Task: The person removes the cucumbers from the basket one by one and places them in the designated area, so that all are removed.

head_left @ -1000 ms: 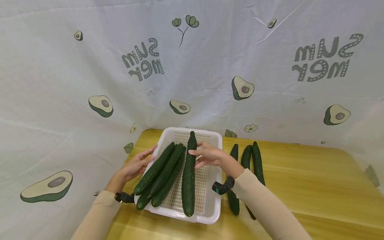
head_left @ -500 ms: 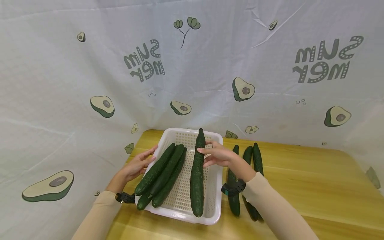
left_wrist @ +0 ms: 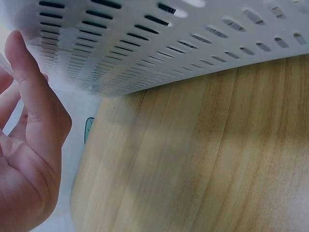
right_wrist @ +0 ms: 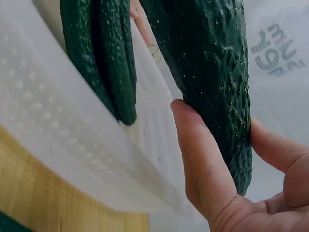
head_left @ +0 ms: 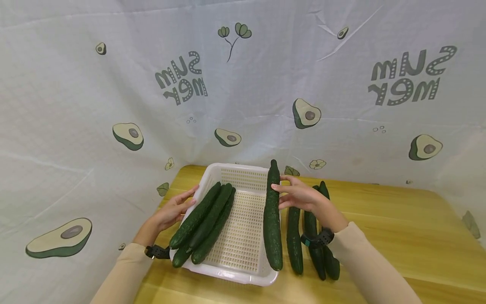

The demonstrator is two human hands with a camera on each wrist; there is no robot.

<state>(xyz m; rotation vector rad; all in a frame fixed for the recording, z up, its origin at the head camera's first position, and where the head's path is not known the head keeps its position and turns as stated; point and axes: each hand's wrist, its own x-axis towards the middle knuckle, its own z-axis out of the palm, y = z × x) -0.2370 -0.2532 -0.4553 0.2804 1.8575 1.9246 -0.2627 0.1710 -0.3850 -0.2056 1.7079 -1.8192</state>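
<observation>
In the head view, my right hand (head_left: 298, 195) pinches a long dark green cucumber (head_left: 272, 223) between thumb and fingers. The cucumber hangs over the right rim of a white plastic basket (head_left: 231, 276). In the right wrist view, thumb and fingers (right_wrist: 203, 159) press its two sides near one end. Several cucumbers (head_left: 205, 219) lie bunched together along the basket's left side, some with ends over the front rim. My left hand (head_left: 172, 210) rests at the basket's left rim with fingers fairly straight. In the left wrist view, its thumb (left_wrist: 29, 72) lies against the slotted wall.
Three more cucumbers (head_left: 294, 245) lie side by side on the wooden table (head_left: 387, 236), right of the basket and partly under the right forearm. A white curtain with avocado prints (head_left: 265, 84) hangs behind the table and along its left side.
My right hand has carried the cucumber rightward from over the basket's middle to over its right rim. The left hand and the basket have stayed in place.
</observation>
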